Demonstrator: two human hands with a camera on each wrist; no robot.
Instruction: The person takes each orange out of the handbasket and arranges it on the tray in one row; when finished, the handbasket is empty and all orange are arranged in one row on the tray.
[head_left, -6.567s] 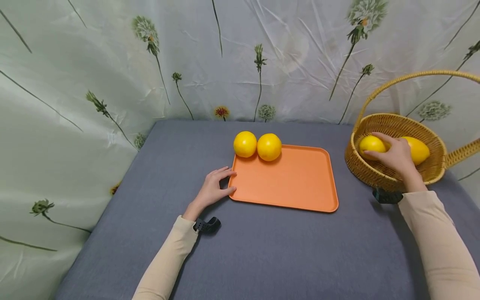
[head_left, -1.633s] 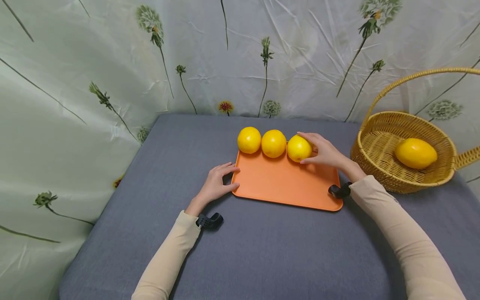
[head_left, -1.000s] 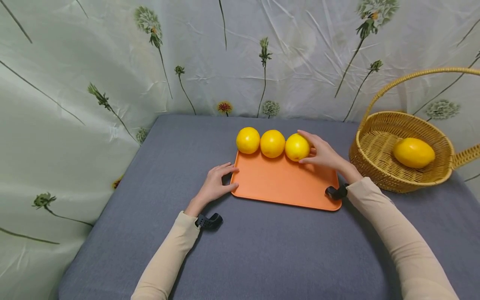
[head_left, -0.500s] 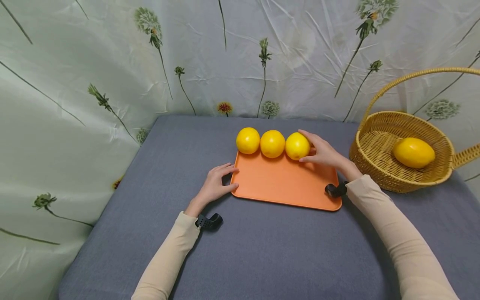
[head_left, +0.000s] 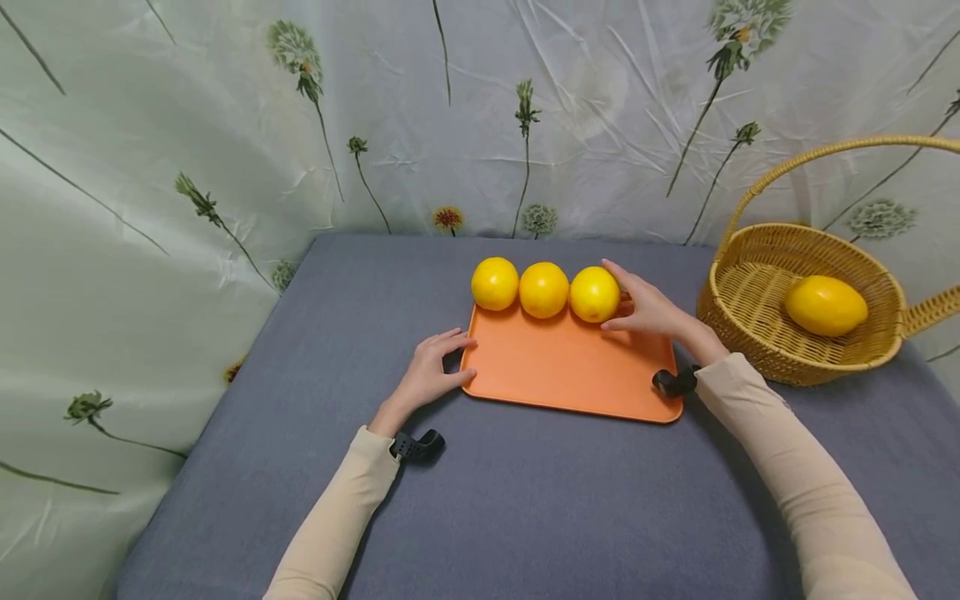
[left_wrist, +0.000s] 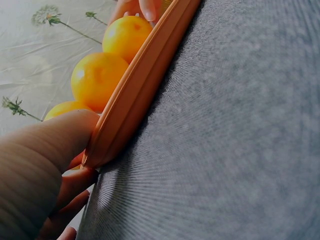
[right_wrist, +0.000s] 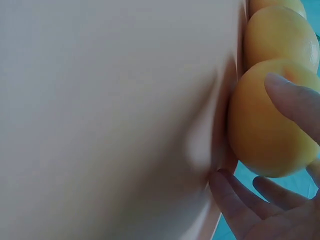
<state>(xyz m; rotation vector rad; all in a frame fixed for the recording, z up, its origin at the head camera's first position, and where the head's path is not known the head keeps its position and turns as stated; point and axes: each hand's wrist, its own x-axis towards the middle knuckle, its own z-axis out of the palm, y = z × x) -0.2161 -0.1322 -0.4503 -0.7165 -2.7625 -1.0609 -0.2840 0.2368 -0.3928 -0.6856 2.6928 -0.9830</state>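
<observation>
In the head view an orange tray (head_left: 562,371) lies on the grey cloth. Three round, yellow-orange oranges stand in a row along its far edge: the left orange (head_left: 495,283), the middle orange (head_left: 543,290) and the right orange (head_left: 595,294). My right hand (head_left: 648,308) is around the right side of that last orange, fingers loosely spread; the right wrist view shows the thumb (right_wrist: 290,97) over it and the lower fingers apart from it. My left hand (head_left: 429,371) rests its thumb and fingertips on the tray's left rim, also seen in the left wrist view.
A wicker basket (head_left: 780,354) with a tall handle stands right of the tray. Inside lies one lemon-shaped yellow fruit (head_left: 825,306). Behind the cloth-covered table (head_left: 525,508) hangs a flower-print curtain (head_left: 420,133).
The right hand has carried a round orange from the basket to the tray's far right and set it beside the other two. Its fingers have since loosened slightly. The left hand stays at the rim.
</observation>
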